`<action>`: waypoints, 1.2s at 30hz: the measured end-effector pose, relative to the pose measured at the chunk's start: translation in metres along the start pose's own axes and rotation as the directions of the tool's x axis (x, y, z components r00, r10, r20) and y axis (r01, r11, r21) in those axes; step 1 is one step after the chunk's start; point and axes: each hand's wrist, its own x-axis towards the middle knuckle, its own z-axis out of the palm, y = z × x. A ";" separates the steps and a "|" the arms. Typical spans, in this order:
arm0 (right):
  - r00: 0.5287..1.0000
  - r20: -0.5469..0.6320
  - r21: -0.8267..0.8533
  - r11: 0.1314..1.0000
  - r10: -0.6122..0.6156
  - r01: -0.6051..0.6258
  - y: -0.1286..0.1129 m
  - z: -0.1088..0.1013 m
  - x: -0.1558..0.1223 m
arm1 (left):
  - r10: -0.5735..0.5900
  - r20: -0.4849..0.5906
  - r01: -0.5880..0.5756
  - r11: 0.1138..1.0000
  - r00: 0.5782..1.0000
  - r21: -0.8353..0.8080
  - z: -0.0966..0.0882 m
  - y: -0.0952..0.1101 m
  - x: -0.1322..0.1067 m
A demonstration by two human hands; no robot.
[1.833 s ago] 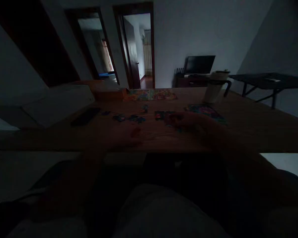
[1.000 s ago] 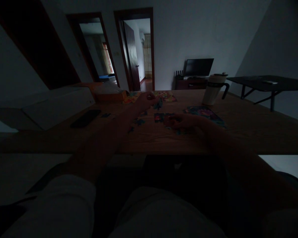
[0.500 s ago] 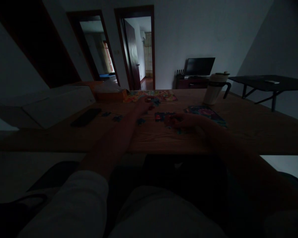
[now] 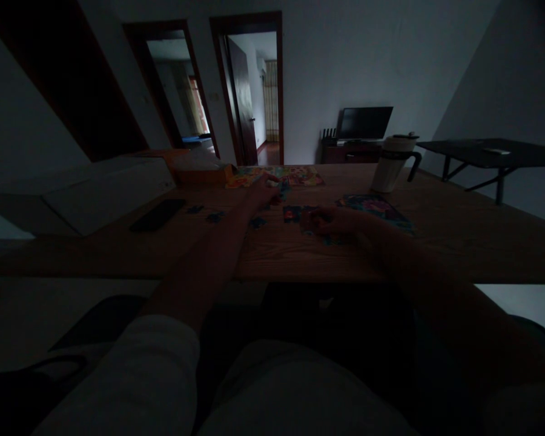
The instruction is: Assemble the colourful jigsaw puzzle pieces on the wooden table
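Note:
The room is very dim. My left hand (image 4: 262, 192) reaches far over the wooden table (image 4: 458, 242), fingers closed around a small puzzle piece (image 4: 283, 189) just in front of a colourful picture sheet (image 4: 300, 175). My right hand (image 4: 329, 221) rests on the table with fingers curled over loose puzzle pieces (image 4: 292, 213). A partly assembled puzzle (image 4: 375, 206) lies right of that hand. More loose pieces (image 4: 215, 216) lie to the left.
A white mug with a dark handle (image 4: 393, 162) stands at the back right. A black phone (image 4: 158, 214) lies at the left, beside a white box (image 4: 104, 191) and an orange box (image 4: 200, 172). Doorways, a monitor and a dark side table lie beyond.
My left hand went from near the table's front edge out to the far pieces and closed on one. The right hand has stayed almost still.

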 end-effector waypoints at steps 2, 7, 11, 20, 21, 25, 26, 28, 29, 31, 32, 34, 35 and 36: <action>1.000 -0.008 0.008 1.000 -0.006 0.006 0.002 0.000 0.002 | -0.011 0.108 0.002 0.996 0.994 0.090 0.000 0.001 -0.003; 0.998 -0.069 -0.053 0.999 -0.001 -0.003 0.005 0.000 0.005 | -0.069 0.413 -0.167 0.845 0.908 0.508 -0.005 0.007 -0.013; 0.997 -0.079 -0.069 0.997 0.024 -0.029 0.002 0.000 0.003 | -0.156 0.498 -0.216 0.763 0.853 0.609 -0.010 0.024 -0.018; 0.997 -0.071 -0.052 0.998 0.039 -0.042 0.005 -0.001 0.003 | -0.165 0.566 -0.278 0.740 0.808 0.612 -0.025 0.027 -0.054; 0.998 -0.064 -0.041 0.999 0.029 -0.032 0.005 -0.001 0.003 | -0.177 0.567 -0.267 0.745 0.805 0.612 -0.028 0.024 -0.057; 0.997 -0.063 0.020 0.999 -0.035 0.036 0.000 0.000 0.002 | -0.186 0.553 -0.268 0.723 0.813 0.637 -0.036 0.018 -0.063; 0.997 -0.066 0.026 0.998 -0.049 0.051 -0.001 0.001 0.002 | -0.169 0.569 -0.295 0.718 0.805 0.631 -0.036 0.019 -0.065; 0.995 -0.083 0.026 0.998 -0.056 0.059 -0.003 0.003 0.002 | -0.117 0.616 -0.358 0.722 0.779 0.591 -0.030 0.022 -0.069; 0.994 -0.098 0.025 0.998 -0.051 0.054 -0.003 0.004 0.002 | -0.093 0.640 -0.381 0.734 0.763 0.562 -0.026 0.024 -0.072; 0.992 -0.118 0.023 0.999 -0.042 0.045 -0.002 0.007 0.002 | -0.071 0.685 -0.400 0.766 0.725 0.504 -0.019 0.026 -0.077; 0.992 -0.116 0.018 0.999 -0.042 0.045 -0.001 0.008 0.002 | -0.062 0.699 -0.404 0.777 0.712 0.482 -0.019 0.027 -0.078; 0.994 -0.099 0.009 0.999 -0.053 0.054 0.000 0.010 0.004 | -0.027 0.677 -0.406 0.782 0.735 0.472 -0.025 0.030 -0.077; 0.995 -0.086 0.008 0.998 -0.058 0.059 0.001 0.010 0.004 | 0.002 0.630 -0.399 0.776 0.777 0.489 -0.033 0.031 -0.073; 0.995 -0.076 0.010 0.998 -0.060 0.061 0.001 0.011 0.005 | 0.038 0.554 -0.379 0.768 0.832 0.516 -0.044 0.032 -0.068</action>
